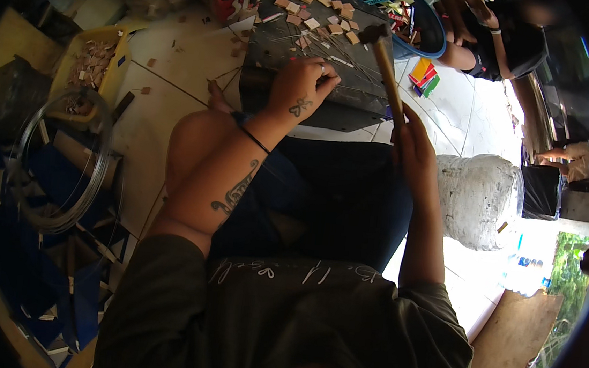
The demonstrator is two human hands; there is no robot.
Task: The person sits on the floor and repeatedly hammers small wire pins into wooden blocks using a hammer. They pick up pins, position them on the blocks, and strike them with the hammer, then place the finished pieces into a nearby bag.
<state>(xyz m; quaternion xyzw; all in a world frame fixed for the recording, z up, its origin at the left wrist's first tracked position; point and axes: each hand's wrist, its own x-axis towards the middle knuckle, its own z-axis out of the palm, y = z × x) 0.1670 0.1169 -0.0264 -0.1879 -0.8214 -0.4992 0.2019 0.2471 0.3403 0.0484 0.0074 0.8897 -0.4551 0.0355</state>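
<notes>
Dark bench (266, 54) flanked at far right by blue basin (423, 54). Hammer (388, 72) gripped in right hand (414, 147), held at bench's right edge. Left hand (302, 83) curled over near side, apart from right; anything pinched can't be told. Wood pieces (311, 23) scattered on far half.

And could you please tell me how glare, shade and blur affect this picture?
In the head view, strong light washes out the floor at right; also in the head view, the blue pieces at lower left sit in gloom, and the hammer looks slightly blurred at its head.
</notes>
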